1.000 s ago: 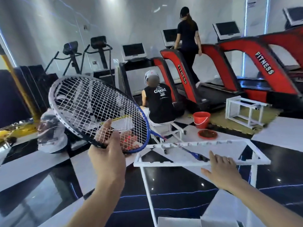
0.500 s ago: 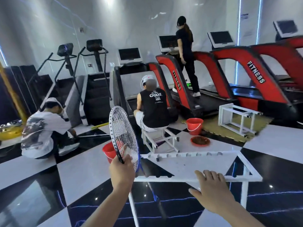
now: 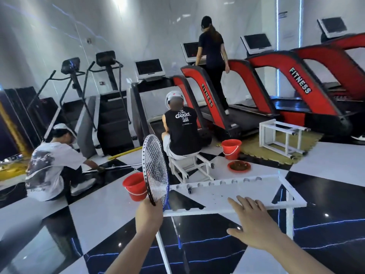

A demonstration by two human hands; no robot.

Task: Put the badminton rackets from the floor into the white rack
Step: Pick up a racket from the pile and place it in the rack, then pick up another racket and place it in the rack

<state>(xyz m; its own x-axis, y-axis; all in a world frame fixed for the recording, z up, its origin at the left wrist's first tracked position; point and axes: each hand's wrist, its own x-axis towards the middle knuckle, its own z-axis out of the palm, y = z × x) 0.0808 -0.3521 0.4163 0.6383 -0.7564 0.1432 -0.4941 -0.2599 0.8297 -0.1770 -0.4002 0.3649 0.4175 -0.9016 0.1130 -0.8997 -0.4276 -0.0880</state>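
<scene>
My left hand (image 3: 149, 213) grips the lower rim of a badminton racket (image 3: 155, 169) with white strings and a black and blue frame. The racket stands nearly upright, head up, at the left end of the white rack (image 3: 292, 191). Its blue shaft runs down behind the rack's near rail at the left corner. The rack is a white rectangular frame on legs with notches along its far and near rails. My right hand (image 3: 251, 224) hovers open, fingers spread, over the rack's near rail. I see no other racket.
A red bucket (image 3: 134, 186) stands just left of the rack, another red bucket (image 3: 231, 148) and a red dish (image 3: 239, 166) behind it. A person sits on a white stool (image 3: 190, 167), another crouches at left (image 3: 49, 163), one walks on a treadmill (image 3: 212, 62). A second white frame (image 3: 282, 138) lies at right.
The racket has swung from a tilted, face-on position at upper left to nearly upright at the rack's left corner, its handle lowered through the rack. My right hand stayed over the near rail.
</scene>
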